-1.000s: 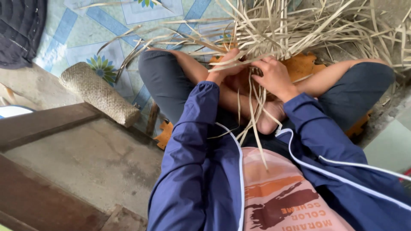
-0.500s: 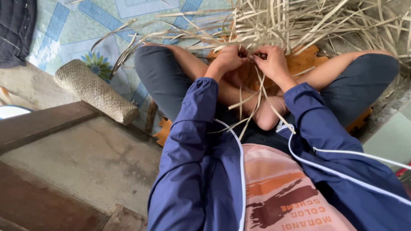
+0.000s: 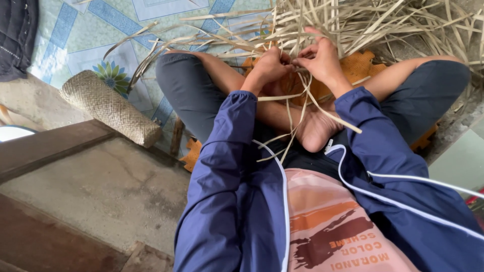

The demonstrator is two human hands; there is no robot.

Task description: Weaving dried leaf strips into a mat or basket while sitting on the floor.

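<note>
Both hands now raised slightly higher than a moment earlier: left hand and right hand pinch pale straw strips, drawing the weave tighter.

We see soft, even daylight with no hard shadows or glare. The pale strips at the top look slightly washed out, perhaps mildly overexposed. Focus is fairly sharp centrally; edges bend a little.
</note>
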